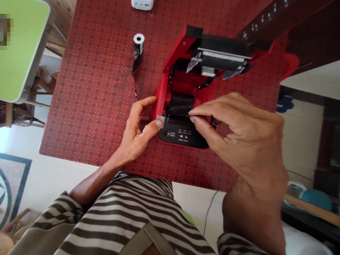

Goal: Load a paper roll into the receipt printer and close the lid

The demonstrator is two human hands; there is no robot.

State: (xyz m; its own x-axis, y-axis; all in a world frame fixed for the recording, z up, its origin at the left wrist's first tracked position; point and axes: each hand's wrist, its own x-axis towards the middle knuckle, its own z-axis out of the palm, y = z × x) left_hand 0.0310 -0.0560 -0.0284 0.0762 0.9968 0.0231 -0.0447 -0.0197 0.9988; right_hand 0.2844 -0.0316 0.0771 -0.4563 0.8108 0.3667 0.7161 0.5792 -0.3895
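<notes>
A red and black printer sits on the table with its lid raised. My left hand grips its left side, the thumb on a small grey piece at the front corner and the fingers along the outer wall. Inside the body lies a shiny black ribbon film. My right hand pinches the film's right front edge between thumb and forefinger, just above the black button panel. Bits of torn clear film hang from the roller under the lid.
Left of the printer stands a small white-ended roll with a crumpled black strip trailing from it. A white device lies at the table's far edge. The patterned red table ends close to my body. A green-topped table stands at left.
</notes>
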